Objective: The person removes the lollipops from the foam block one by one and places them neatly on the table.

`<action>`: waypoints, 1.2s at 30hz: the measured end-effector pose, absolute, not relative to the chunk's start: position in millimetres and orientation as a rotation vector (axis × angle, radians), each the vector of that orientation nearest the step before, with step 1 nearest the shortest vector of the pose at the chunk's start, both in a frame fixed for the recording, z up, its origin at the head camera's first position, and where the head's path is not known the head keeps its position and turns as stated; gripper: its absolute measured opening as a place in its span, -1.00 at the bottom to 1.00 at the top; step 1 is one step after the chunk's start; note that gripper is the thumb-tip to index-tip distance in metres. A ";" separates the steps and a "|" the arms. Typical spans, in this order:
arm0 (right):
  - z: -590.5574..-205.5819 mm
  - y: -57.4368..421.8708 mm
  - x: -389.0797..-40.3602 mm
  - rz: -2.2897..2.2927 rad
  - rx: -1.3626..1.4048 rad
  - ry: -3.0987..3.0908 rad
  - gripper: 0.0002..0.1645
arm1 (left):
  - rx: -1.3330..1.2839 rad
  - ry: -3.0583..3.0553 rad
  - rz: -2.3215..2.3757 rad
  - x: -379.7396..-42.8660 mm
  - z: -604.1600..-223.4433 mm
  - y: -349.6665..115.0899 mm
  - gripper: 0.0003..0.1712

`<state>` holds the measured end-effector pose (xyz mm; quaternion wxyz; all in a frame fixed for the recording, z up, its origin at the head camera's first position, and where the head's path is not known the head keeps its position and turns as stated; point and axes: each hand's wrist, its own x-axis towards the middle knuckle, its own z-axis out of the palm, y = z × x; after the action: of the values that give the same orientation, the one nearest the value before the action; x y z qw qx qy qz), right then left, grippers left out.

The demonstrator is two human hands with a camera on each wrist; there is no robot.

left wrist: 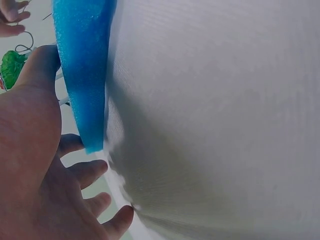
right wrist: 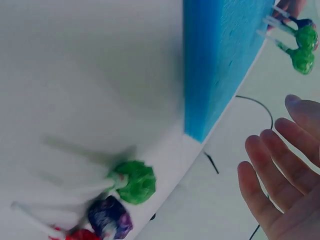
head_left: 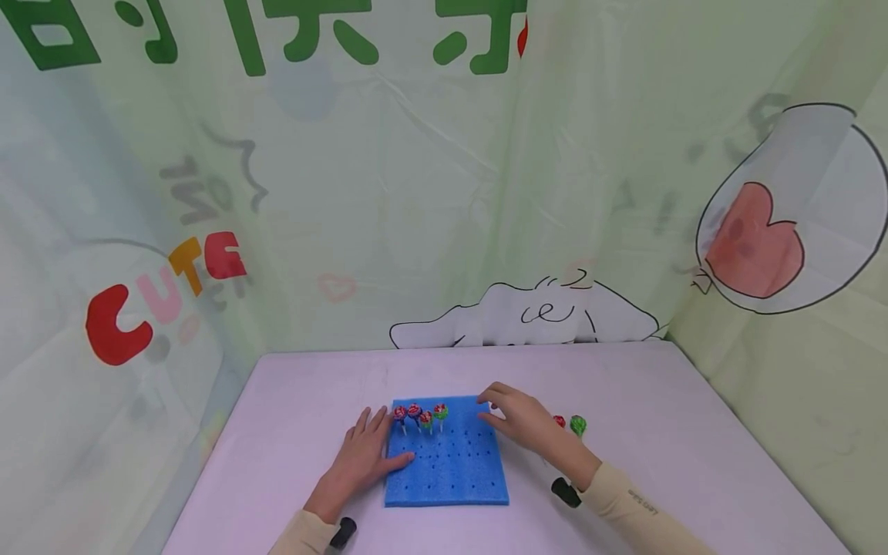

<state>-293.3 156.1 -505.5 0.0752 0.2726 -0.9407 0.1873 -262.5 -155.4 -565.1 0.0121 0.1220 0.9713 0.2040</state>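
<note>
My left hand (head_left: 364,451) lies along the left side of a blue foam board (head_left: 454,470), thumb resting on its top and the other fingers spread at the edge. Several wrapped lollipops (head_left: 426,420) stand by their sticks in holes near the board's back left. Over the board's back right corner is my right hand (head_left: 520,420), fingers loosely bent and thumb apart. In the right wrist view no lollipop shows between its fingers (right wrist: 272,160). A green lollipop (right wrist: 135,182), a purple lollipop (right wrist: 110,217) and a red lollipop (right wrist: 82,234) lie on the table to the right of the board.
The board has rows of small holes (head_left: 452,486) toward its front. A pale table (head_left: 291,401) carries everything, with printed curtains (head_left: 388,193) behind and at both sides. A black wrist device (head_left: 565,492) is near the right sleeve.
</note>
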 end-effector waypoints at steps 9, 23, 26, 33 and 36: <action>-501.0 135.3 -285.4 0.515 0.925 -2.674 -0.70 | 0.382 3.029 0.636 -262.3 -564.6 -155.7 0.13; -504.0 112.7 -283.3 0.417 0.955 -2.642 -0.59 | 0.385 3.024 0.635 -262.5 -563.3 -155.6 0.12; -507.0 108.1 -284.4 0.402 0.958 -2.621 -0.57 | 0.387 3.023 0.632 -262.5 -563.1 -155.5 0.13; -513.7 101.1 -287.7 0.351 0.970 -2.579 -0.53 | 0.384 3.022 0.624 -262.5 -562.5 -155.0 0.13; -515.5 99.0 -287.8 0.348 0.967 -2.568 -0.53 | 0.384 3.021 0.625 -262.5 -562.5 -155.3 0.13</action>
<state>-287.8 99.0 -515.5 0.1866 0.3435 -0.9121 0.1235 -262.5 -155.3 -562.5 0.0166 0.1234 0.9716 0.2010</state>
